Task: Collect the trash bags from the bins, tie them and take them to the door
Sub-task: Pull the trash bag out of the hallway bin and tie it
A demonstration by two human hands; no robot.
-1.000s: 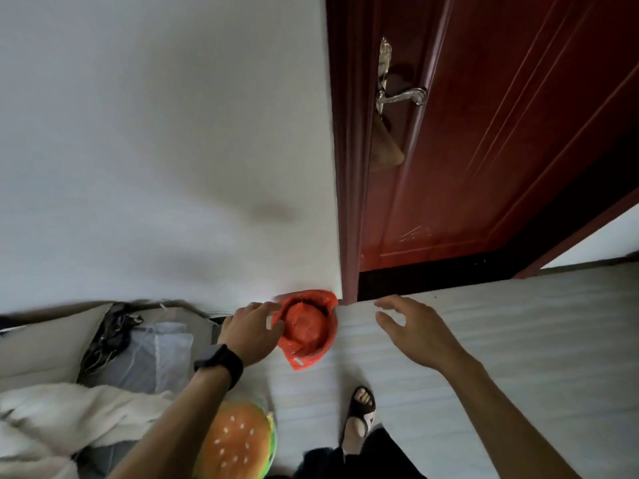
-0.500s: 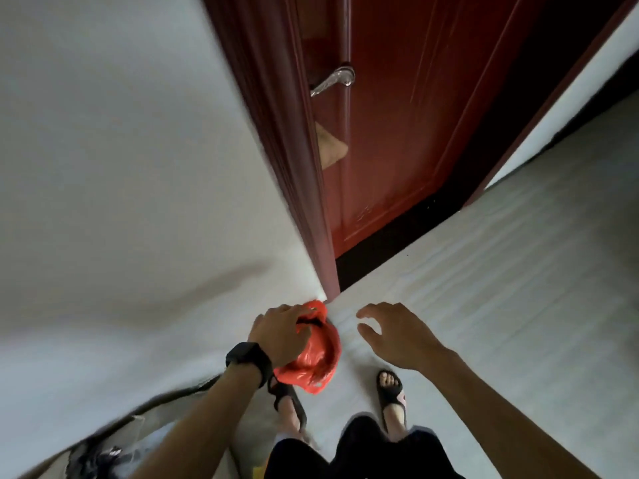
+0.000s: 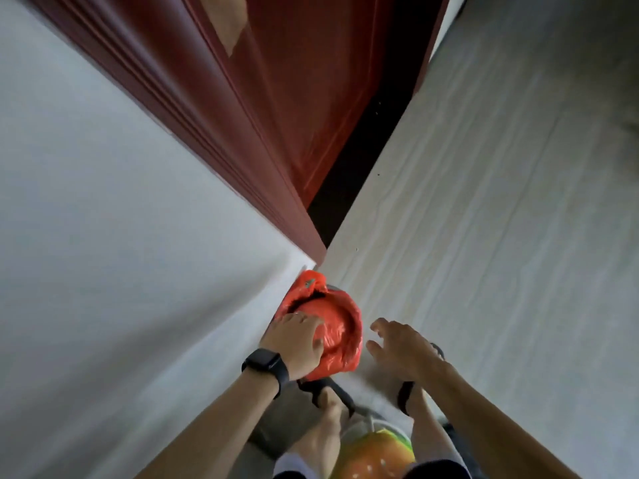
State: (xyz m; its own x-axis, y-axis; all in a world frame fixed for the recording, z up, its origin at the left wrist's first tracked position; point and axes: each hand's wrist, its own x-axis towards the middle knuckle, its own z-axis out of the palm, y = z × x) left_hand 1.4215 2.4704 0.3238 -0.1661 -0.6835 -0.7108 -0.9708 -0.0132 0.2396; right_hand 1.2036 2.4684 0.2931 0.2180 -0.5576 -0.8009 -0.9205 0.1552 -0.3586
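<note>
Pale floor (image 3: 484, 236), white wall (image 3: 103, 236), red door (image 3: 294, 98), red trash bag (image 3: 340, 326)

Single head-worn wide-angle view, pitched steeply down, rolled sideways. Forearms enter from bottom edge; left hand (image 3: 297, 340) and right hand (image 3: 401, 347) close under lens. Door (image 3: 276, 98) top centre, wall (image 3: 103, 236) left, floor (image 3: 484, 236) right. Motion blur throughout.

Pale floor (image 3: 484, 236); red bag (image 3: 337, 328), sandalled feet (image 3: 330, 409)

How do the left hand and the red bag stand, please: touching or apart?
Touching. Head view: the left hand curls its fingers over the red bag.
</note>
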